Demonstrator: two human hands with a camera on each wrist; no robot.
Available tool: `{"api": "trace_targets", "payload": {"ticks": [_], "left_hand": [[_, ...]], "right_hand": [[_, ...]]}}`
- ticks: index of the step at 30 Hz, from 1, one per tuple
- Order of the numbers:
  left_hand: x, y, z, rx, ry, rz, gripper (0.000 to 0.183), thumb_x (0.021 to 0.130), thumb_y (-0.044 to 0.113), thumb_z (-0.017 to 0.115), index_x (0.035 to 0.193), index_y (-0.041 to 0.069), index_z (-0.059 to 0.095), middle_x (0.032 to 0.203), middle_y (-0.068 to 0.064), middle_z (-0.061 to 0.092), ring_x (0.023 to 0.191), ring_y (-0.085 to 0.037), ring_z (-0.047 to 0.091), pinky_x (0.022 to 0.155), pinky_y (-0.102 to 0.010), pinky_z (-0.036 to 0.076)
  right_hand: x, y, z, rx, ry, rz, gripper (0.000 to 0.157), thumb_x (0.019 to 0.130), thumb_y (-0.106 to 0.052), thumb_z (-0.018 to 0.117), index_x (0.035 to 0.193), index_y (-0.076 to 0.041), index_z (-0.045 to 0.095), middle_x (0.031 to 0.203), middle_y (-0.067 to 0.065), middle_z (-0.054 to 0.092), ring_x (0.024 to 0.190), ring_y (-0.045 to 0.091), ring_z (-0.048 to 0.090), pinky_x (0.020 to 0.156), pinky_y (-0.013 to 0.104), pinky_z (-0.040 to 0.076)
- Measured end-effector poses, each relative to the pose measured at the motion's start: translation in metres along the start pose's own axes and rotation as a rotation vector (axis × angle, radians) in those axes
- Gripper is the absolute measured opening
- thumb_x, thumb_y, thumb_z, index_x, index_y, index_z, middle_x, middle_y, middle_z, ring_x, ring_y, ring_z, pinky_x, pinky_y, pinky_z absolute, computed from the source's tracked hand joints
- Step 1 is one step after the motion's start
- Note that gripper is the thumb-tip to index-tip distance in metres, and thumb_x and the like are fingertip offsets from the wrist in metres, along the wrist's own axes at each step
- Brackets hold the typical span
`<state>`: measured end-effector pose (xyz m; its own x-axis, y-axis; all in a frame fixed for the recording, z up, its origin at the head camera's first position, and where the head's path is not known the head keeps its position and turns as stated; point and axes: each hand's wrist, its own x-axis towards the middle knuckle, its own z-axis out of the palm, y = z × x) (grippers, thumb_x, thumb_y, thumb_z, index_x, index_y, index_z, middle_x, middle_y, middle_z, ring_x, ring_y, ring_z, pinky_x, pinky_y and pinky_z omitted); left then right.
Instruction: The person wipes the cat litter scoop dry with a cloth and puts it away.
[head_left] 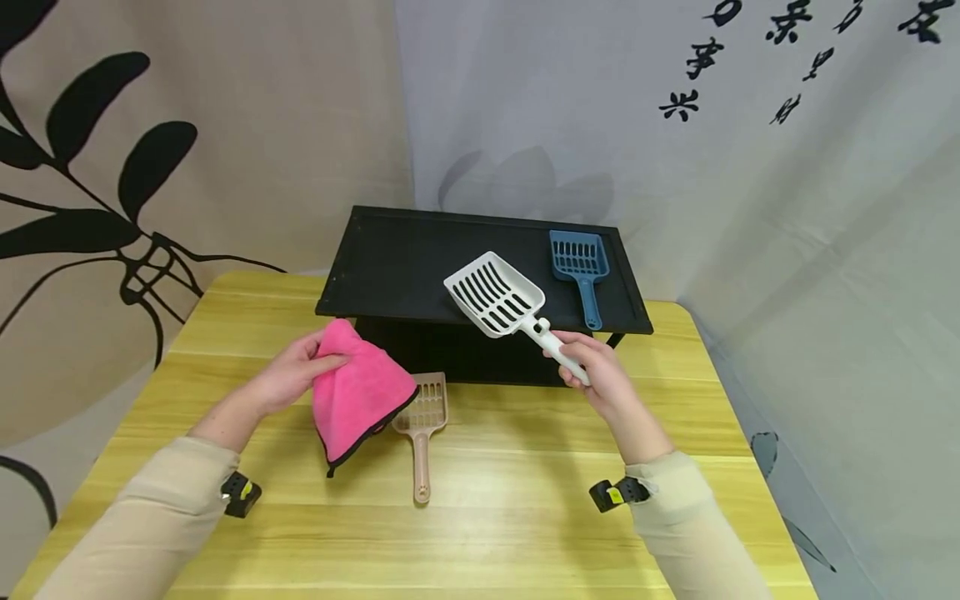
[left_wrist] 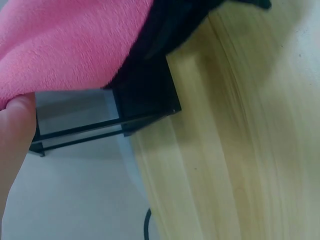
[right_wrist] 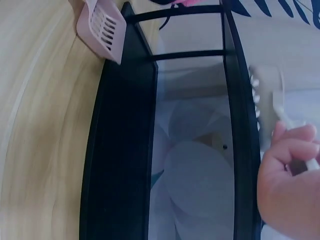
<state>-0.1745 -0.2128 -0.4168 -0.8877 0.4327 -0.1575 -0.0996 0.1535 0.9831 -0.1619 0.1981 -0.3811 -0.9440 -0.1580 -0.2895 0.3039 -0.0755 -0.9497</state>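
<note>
Head view: where's the white scoop [head_left: 527, 322]?

Over the black shelf [head_left: 420, 258], handle [head_left: 544, 337] gripped by my right hand [head_left: 600, 375]; my left hand [head_left: 292, 377] pinches the pink cloth [head_left: 358, 390].

Which step?

Positioning the scoop, I'd judge; next calls for keeping it level.

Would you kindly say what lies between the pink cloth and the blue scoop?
The white scoop, held by the right hand, and part of the black shelf, as the head view shows.
</note>
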Motion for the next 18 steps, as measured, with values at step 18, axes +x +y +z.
{"api": "trace_targets", "payload": {"ticks": [18], "left_hand": [[-0.004, -0.001, 0.001, 0.081, 0.027, -0.044, 0.048, 0.094, 0.018, 0.053, 0.132, -0.006, 0.035, 0.097, 0.016, 0.061, 0.085, -0.001, 0.060, 0.078, -0.019, 0.051]], "right_hand": [[0.010, -0.007, 0.036, -0.053, 0.163, 0.091, 0.039, 0.096, -0.021, 0.046, 0.129, 0.000, 0.045, 0.079, -0.002, 0.060, 0.055, 0.005, 0.055, 0.050, 0.015, 0.044]]}}
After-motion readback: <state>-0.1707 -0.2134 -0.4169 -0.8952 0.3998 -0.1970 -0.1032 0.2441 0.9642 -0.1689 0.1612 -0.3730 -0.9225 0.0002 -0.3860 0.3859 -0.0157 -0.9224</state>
